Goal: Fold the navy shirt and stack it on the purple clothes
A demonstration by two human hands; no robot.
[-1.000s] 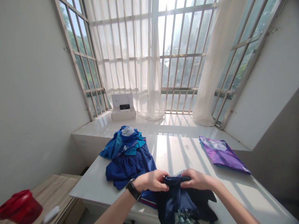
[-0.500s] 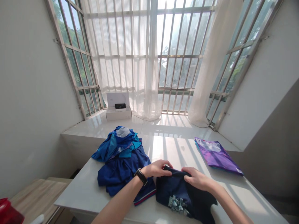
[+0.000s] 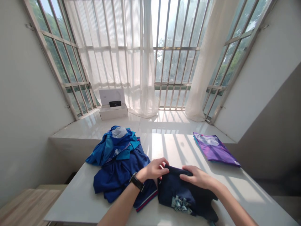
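A dark navy garment [image 3: 174, 186] with a patch of pale grey-green decoration near its lower edge lies at the front of the white table [image 3: 70, 201]. My left hand [image 3: 155, 169], with a black watch on the wrist, pinches its upper left edge. The upper edge farther right is between the thumb and fingers of my right hand [image 3: 196, 177]. Beside my left forearm sits a rumpled pile: blue shorts [image 3: 117, 177] with a red and white striped hem, and a blue and teal garment [image 3: 108, 147] on top.
A folded purple garment [image 3: 217, 150] lies at the table's right back. On the window sill [image 3: 141, 125] an open white box [image 3: 114, 111] holds up a black device [image 3: 115, 103]. Sheer curtains hang before barred windows. A wooden surface [image 3: 23, 204] is at lower left.
The view has shifted slightly. Both hands still hold the navy garment's upper edge, and its right part has bunched a little differently.
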